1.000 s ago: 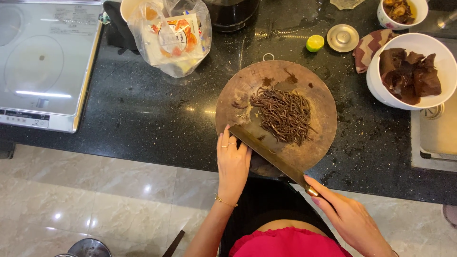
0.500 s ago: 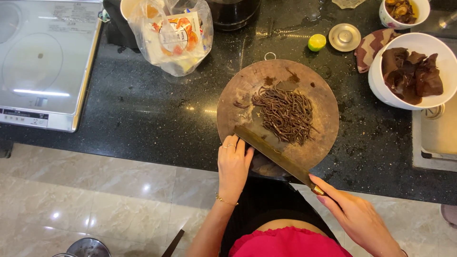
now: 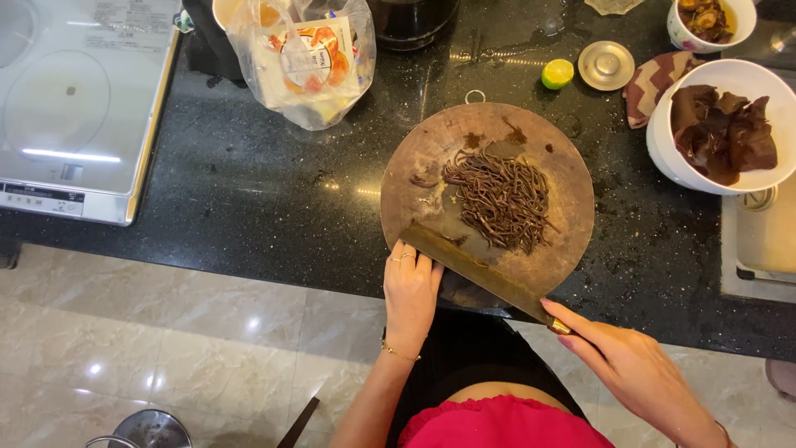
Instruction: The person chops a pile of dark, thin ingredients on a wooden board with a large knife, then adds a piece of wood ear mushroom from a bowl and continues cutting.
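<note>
Left hand: fingers together, flat on broad steel cleaver.
Right hand: clamped on cleaver's handle.
Board: round wooden chopping board, dark shredded strips.
Package: clear plastic bag with orange-white label, behind-left of board.

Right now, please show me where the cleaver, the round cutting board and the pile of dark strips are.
cleaver [image 3: 477, 270], head view, middle of the blade.
round cutting board [image 3: 414, 178], head view, bare left part.
pile of dark strips [image 3: 500, 199], head view, centre of the heap.
</note>
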